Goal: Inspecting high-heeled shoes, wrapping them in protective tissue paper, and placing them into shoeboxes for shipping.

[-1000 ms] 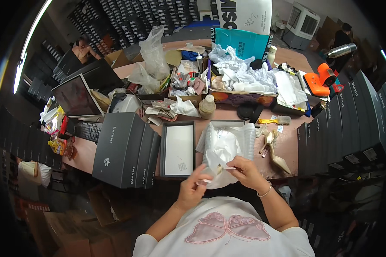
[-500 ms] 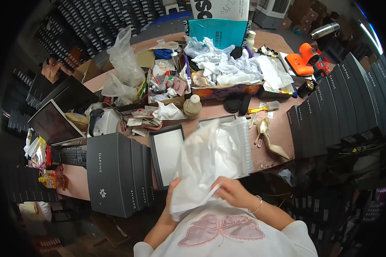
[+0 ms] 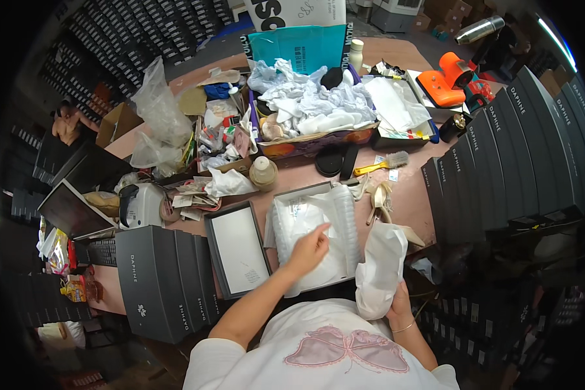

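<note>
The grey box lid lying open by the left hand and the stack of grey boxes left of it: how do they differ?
The box lid lies flat, pale inside facing up; the stacked grey boxes are closed, showing only dark outer sides. The lid is a single piece; the stack is several boxes side by side. The lid sits nearer the left hand, which rests on white tissue paper. Both are dark grey and rectangular, on the same table.

Bright, even overhead light falls on the cluttered table, with strip lamps glaring at the frame's rim. Fisheye distortion bends the stacked boxes; corners fall black. Shadows stay soft, and the centre is sharp.
</note>
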`<state>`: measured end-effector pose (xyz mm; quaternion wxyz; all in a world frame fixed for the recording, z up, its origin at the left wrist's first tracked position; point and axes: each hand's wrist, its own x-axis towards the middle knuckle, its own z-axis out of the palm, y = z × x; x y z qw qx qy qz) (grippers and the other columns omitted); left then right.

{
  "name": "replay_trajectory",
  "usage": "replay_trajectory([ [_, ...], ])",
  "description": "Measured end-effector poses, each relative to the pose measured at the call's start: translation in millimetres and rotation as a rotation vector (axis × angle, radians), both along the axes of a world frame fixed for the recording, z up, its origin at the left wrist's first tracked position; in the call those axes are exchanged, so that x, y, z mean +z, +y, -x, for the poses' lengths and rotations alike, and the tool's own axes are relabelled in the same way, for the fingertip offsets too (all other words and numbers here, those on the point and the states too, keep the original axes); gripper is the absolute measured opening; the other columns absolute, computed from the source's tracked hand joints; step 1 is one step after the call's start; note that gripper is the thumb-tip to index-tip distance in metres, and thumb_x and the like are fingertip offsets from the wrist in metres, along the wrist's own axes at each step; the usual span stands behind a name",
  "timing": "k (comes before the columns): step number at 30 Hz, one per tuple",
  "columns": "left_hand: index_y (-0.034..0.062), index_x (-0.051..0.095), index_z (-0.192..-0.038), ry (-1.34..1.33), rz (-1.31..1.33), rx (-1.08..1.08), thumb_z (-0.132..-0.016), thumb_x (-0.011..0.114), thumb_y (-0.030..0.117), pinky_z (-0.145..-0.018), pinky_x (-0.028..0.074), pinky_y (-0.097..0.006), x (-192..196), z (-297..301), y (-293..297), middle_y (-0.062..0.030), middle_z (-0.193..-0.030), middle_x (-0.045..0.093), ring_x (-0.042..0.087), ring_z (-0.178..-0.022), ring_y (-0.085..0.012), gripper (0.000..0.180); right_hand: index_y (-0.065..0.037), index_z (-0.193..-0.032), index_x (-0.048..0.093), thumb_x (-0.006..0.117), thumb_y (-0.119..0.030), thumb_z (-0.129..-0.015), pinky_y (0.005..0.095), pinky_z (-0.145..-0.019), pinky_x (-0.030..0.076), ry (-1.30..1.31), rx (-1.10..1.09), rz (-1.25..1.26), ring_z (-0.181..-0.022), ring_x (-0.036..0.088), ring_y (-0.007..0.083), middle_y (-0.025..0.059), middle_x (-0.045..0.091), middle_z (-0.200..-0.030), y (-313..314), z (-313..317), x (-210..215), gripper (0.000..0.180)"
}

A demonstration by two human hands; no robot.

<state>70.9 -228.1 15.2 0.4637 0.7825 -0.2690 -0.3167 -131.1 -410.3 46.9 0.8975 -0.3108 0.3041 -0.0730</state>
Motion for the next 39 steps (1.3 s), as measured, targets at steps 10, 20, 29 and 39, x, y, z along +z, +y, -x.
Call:
replay_trajectory([
  [10, -0.0027, 0.065, -0.102, -0.138, 0.081, 0.347, -0.086, 0.053, 0.004, -0.073, 0.052, -0.032, 15, -59, 29, -0.0110, -0.088, 0.068, 0.066, -0.079, -0.0203, 0.021, 0.001, -0.129, 0.044, 0.057, -0.008, -0.086, 0.0342, -0.091, 0.050, -0.185, 0.128, 0.143, -0.103, 0.062, 0.0201, 0.0110, 0.059, -0.119, -35, -45, 30, 0.046],
  [20, -0.0008, 0.065, -0.082, -0.566, 0.113, 0.313, -0.085, 0.059, 0.017, -0.064, 0.046, -0.032, 142, -31, 66, -0.0118, -0.076, 0.062, 0.059, -0.070, -0.0244, 0.019, 0.003, -0.128, 0.043, 0.070, -0.019, -0.077, 0.0450, -0.081, 0.048, -0.153, 1.068, 1.611, -0.093, 0.056, 0.0396, 0.0230, 0.057, -0.107, 71, -124, -88, 0.062],
  [29, -0.0011, 0.066, -0.083, -0.319, -0.071, 0.124, -0.082, 0.066, 0.014, -0.062, 0.048, -0.034, 7, 21, 31, -0.0128, -0.078, 0.063, 0.061, -0.069, -0.0256, 0.015, -0.002, -0.117, 0.057, 0.073, -0.022, -0.074, 0.0434, -0.096, 0.038, 0.696, 0.670, 1.911, -0.099, 0.056, 0.0357, 0.0206, 0.060, -0.107, -121, -117, -87, 0.050],
  [39, -0.0010, 0.060, -0.112, -0.160, 0.410, 0.290, -0.080, 0.073, 0.018, -0.080, 0.049, -0.034, 31, 44, -14, -0.0171, -0.098, 0.065, 0.064, -0.090, -0.0306, 0.040, 0.001, -0.112, 0.057, 0.065, -0.015, -0.086, 0.0258, -0.080, 0.043, -0.213, 0.774, 0.581, -0.087, 0.051, 0.0116, 0.0037, 0.058, -0.098, -23, -84, 2, 0.032],
])
